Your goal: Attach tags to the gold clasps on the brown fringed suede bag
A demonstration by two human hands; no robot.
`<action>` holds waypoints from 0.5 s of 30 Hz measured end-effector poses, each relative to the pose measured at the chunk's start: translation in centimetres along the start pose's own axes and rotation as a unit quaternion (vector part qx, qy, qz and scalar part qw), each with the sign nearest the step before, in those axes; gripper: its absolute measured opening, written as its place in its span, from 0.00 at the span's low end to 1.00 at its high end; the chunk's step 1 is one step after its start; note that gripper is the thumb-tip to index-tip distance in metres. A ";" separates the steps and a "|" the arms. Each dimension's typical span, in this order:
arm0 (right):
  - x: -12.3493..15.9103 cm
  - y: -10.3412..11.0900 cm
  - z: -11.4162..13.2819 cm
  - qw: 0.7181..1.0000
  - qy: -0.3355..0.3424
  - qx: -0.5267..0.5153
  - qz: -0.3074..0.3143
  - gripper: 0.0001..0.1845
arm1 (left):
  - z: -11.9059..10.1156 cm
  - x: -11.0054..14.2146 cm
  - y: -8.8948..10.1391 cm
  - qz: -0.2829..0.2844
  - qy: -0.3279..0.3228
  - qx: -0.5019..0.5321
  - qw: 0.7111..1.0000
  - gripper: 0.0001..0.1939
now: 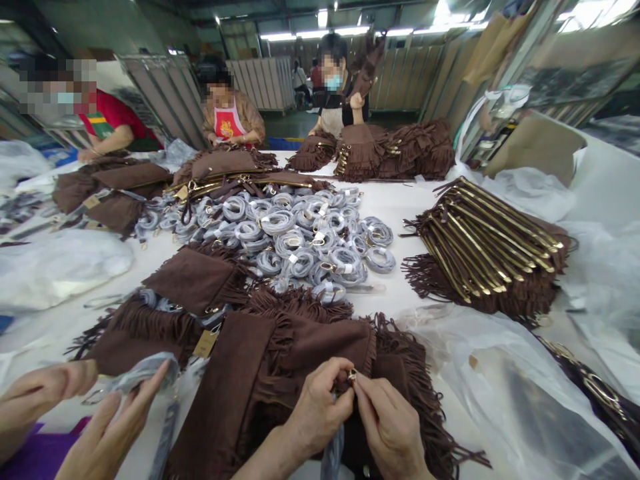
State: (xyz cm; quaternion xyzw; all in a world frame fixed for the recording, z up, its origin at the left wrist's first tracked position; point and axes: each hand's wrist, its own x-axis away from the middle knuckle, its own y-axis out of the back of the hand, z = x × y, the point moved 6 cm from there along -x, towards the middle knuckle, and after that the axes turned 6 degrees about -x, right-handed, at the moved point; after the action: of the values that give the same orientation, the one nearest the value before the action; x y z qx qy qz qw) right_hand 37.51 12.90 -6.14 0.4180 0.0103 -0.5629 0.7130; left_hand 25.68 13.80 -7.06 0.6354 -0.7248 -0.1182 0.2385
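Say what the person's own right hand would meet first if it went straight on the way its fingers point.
The right hand would first meet the small, gold-coloured metal fitting that it appears to touch, then probably the left hand; depth there is unclear.

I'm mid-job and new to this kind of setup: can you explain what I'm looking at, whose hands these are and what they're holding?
There is no machine: one head-worn camera looks forward and down at a person's bare hands. The left hand and right hand, at bottom centre, meet with their fingertips closed on a small metal clasp. The hands at lower left are someone else's, holding something wrapped in plastic. On the white table lie brown fringed bags, a heap of coiled straps in the middle, and, to the right, a stack of bags with gold zips. More people work across the table.
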 end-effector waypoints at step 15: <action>0.0 0.5 -0.6 0.999 0.039 -0.001 0.025 0.13 | 0.2 0.2 -0.6 -0.015 -0.014 -0.027 0.999 0.13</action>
State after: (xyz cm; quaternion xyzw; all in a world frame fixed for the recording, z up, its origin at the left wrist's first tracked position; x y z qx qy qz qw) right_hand 38.21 13.25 -6.23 0.4388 0.0287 -0.5281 0.7265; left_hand 26.10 13.42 -7.50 0.6375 -0.7153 -0.1502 0.2437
